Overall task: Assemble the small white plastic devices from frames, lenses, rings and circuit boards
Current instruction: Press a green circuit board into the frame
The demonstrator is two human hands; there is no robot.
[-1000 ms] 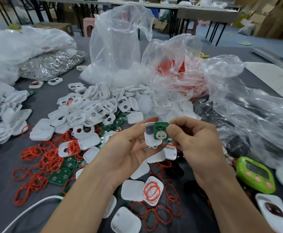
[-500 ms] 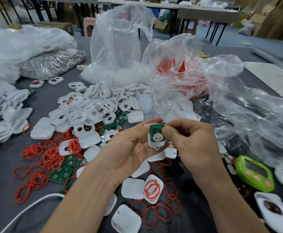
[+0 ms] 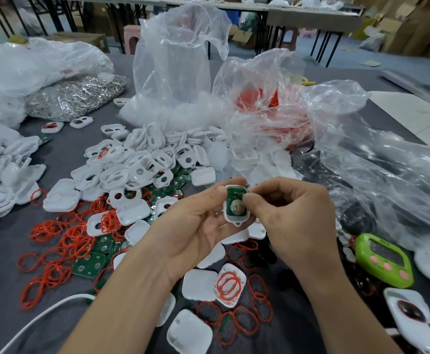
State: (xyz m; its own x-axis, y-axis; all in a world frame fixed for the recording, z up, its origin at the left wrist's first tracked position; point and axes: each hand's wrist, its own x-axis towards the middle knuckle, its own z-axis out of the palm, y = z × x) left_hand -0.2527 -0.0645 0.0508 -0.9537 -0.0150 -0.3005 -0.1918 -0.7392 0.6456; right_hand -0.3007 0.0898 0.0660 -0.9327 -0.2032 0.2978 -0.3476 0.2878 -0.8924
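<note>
While gripping frame (image 3: pixel 237 222) in left hand (image 3: pixel 196 226), pinching circuit board (image 3: pixel 235 195) with right hand (image 3: pixel 290 221), mid-picture: risks crooked seating from uneven pressure.

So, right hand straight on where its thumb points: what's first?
Probably the green circuit board, in the white frame the left hand holds; the right hand looks close to touching it.

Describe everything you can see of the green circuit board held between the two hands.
The green circuit board is small, flat and roughly rectangular with rounded corners. It has a round silvery contact on its lower half and faint markings near the top. It sits inside a white plastic shell, whose rim frames it. The left hand grips the shell from the left, and the thumb of the right hand presses on the board's right edge. The board's face is turned towards the camera.
</note>
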